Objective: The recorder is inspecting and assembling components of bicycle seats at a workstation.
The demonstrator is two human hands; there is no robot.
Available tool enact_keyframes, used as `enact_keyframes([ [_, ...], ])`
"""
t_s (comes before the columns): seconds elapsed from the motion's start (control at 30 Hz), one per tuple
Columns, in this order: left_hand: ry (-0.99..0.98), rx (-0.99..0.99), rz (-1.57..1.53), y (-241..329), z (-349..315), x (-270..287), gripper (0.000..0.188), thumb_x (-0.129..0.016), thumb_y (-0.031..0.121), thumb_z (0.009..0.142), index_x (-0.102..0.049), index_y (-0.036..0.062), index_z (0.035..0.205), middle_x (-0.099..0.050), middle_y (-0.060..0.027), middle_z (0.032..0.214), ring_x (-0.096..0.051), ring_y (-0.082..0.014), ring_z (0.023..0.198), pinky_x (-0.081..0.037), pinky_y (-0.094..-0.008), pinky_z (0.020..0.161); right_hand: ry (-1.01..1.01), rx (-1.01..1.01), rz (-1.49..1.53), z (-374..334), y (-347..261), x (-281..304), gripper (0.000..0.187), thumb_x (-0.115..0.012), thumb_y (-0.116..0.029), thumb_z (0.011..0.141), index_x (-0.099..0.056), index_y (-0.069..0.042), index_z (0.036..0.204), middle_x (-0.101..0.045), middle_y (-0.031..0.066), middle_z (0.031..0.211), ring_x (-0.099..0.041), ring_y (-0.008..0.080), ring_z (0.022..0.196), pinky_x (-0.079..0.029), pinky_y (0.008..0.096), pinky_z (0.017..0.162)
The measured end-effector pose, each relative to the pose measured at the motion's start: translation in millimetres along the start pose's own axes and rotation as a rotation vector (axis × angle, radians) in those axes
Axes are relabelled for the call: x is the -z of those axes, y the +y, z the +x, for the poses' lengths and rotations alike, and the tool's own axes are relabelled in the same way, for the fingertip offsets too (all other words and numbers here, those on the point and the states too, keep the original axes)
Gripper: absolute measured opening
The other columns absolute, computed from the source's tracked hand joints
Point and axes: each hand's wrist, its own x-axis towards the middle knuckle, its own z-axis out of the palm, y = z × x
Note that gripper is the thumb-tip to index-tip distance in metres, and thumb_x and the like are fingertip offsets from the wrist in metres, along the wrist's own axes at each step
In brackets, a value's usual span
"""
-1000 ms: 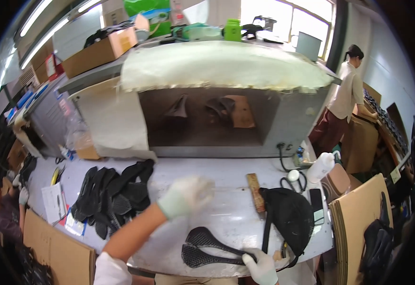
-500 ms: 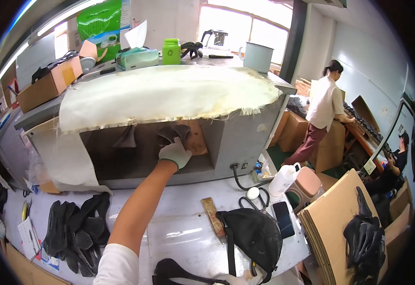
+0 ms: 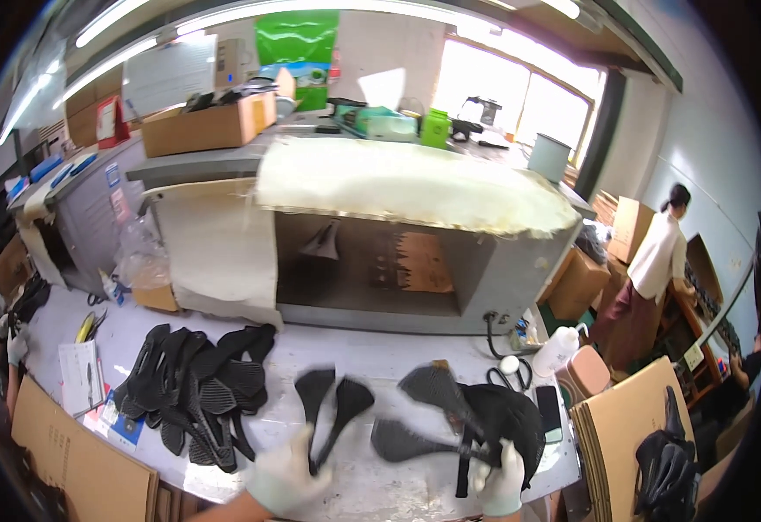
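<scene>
My left hand (image 3: 289, 474), in a white glove, is closed on the narrow end of a black forked piece (image 3: 345, 402) whose two flat lobes point away from me. On the right, my gloved right hand (image 3: 500, 485) grips a similar black forked piece with a fine texture (image 3: 432, 391), smeared by motion. That piece overlaps a black waist bag (image 3: 506, 418). A pile of similar black pieces (image 3: 197, 383) lies on the table left of my left hand. Beyond my hands, a dark forked piece (image 3: 321, 241) stands inside the open grey metal box (image 3: 372, 320).
Pale cloth (image 3: 398, 178) drapes over the box. At right are a white bottle (image 3: 557, 350), a phone (image 3: 550, 411) and stacked cardboard (image 3: 628, 409) with black pieces on top. A person (image 3: 654, 261) stands at the back right. Another person's gloved hand (image 3: 16, 348) shows at far left.
My left hand has come out of the box, back over the table, and now holds a forked piece. My right hand has risen into view with another. The view has swung left.
</scene>
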Motion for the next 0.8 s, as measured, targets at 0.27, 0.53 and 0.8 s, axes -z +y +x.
enact_keyframes([
  [0.27,0.255,0.299,-0.221,-36.9,-121.1,-16.9,0.066,-0.082,0.024,0.082,-0.056,-0.0013,0.137,-0.061,-0.0126,0.089,-0.06,-0.029,0.074,-0.052,-0.0426,0.071,0.085,0.216,0.099,222.3,46.6,-144.9,0.04,-0.059,-0.051,0.106,-0.059,-0.011,0.099,-0.058,0.003,0.075,-0.053,0.0177,0.059,-0.04,0.0336,0.052],
  [0.53,0.241,0.22,-0.09,-25.8,-105.7,-8.8,0.049,-0.082,0.026,0.086,-0.066,0.0012,0.125,-0.071,-0.0159,0.101,-0.068,-0.0344,0.084,-0.055,-0.0463,0.075,0.1,-0.055,0.235,320.4,86.5,-215.2,0.048,-0.049,-0.023,0.111,-0.04,0.006,0.149,-0.056,0.0317,0.142,-0.067,0.0378,0.121,-0.061,0.0429,0.091],
  [0.8,0.198,0.255,-0.106,-19.4,-102.9,-6.7,0.044,-0.083,0.024,0.085,-0.068,0.0047,0.122,-0.072,-0.0114,0.09,-0.068,-0.0317,0.072,-0.055,-0.0468,0.069,-0.423,-0.191,0.014,312.1,119.9,-345.1,0.058,-0.055,-0.021,0.108,-0.034,-0.012,0.161,-0.041,0.0181,0.162,-0.049,0.0431,0.142,-0.047,0.0583,0.11],
])
